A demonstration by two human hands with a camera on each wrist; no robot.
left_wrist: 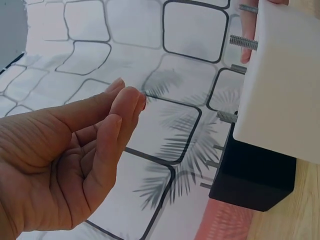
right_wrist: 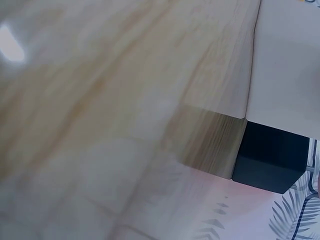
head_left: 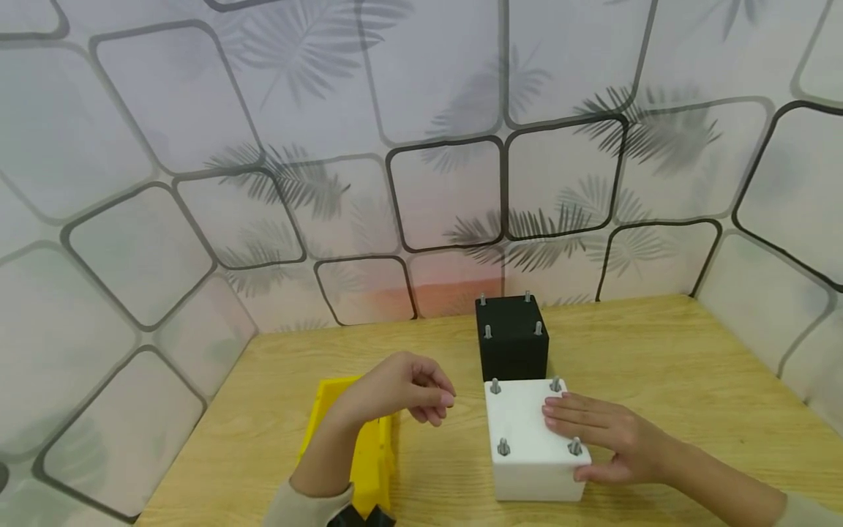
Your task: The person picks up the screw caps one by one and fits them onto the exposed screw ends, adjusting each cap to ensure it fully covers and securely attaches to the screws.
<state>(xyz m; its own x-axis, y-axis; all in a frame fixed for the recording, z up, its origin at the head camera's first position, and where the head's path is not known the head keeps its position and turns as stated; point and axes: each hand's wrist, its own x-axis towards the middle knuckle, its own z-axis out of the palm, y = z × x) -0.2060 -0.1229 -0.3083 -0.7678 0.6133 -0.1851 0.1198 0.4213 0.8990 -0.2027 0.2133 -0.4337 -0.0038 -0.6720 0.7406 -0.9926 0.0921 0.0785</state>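
Observation:
A white box (head_left: 530, 424) with an upright threaded bolt at each top corner sits on the wooden table. My right hand (head_left: 615, 435) rests on its right side, straight fingers flat on the top and thumb at the front right edge. My left hand (head_left: 415, 391) hovers left of the white box, apart from it. Its fingers are loosely bent with thumb and index tips close together, and nothing shows between them in the left wrist view. Directly behind stands a black box (head_left: 512, 344), also with bolts sticking up. In the right wrist view the right hand is almost wholly hidden.
A yellow tray (head_left: 375, 468) lies left on the table (head_left: 441, 483), partly covered by my left forearm. Patterned wall covering (head_left: 448, 197) rises behind the table's back edge and along both sides.

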